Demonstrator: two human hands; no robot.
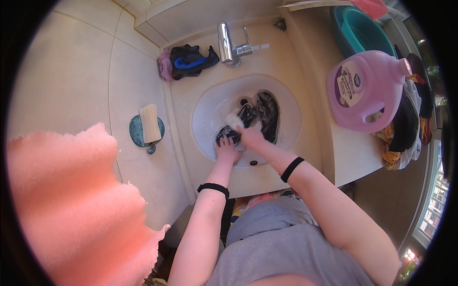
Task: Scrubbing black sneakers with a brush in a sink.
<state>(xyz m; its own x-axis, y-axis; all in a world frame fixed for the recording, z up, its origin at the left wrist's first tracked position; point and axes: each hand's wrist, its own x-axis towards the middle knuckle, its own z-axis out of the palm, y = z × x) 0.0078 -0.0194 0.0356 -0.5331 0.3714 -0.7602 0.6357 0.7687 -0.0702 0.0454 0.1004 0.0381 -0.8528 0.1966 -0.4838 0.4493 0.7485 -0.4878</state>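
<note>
In the white oval sink basin lies a dark wet shoe with white suds on it. My left hand grips its near end, the fingers curled over the dark material. My right hand is closed around a white brush, which rests against the shoe and hides part of it. A second dark shoe sits to the right in the basin, suds along its edges, touched by neither hand.
A chrome faucet stands behind the basin, with dark and purple cloths to its left. A soap bar rests on a blue-green dish. At right are a purple detergent jug and a teal basin. A pink towel hangs near left.
</note>
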